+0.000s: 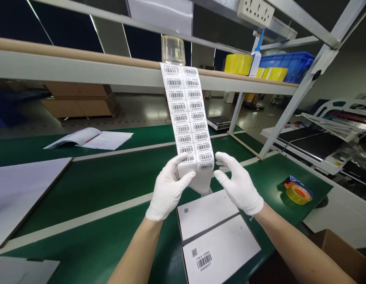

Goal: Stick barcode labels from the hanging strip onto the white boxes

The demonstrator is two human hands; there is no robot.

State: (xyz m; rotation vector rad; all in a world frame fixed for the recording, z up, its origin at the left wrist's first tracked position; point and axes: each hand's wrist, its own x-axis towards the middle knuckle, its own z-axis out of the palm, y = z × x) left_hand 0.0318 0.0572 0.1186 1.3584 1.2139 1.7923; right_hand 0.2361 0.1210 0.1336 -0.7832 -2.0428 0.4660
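Note:
A long strip of white barcode labels hangs from the shelf edge, its lower end bent back with bare backing showing. My left hand, in a white glove, holds the strip's lower left edge, the index finger over a label and the thumb in front of the backing. At the lower right edge is my right hand, also gloved, with thumb and curved fingers apart; whether it touches the strip is hard to tell. Below lie two white boxes side by side: the nearer box bears a barcode label, the farther box a small printed square code.
A clear tape roll, yellow tape rolls, a bottle and a blue bin stand on the shelf. On the green bench are an open booklet, a white panel and a tape dispenser.

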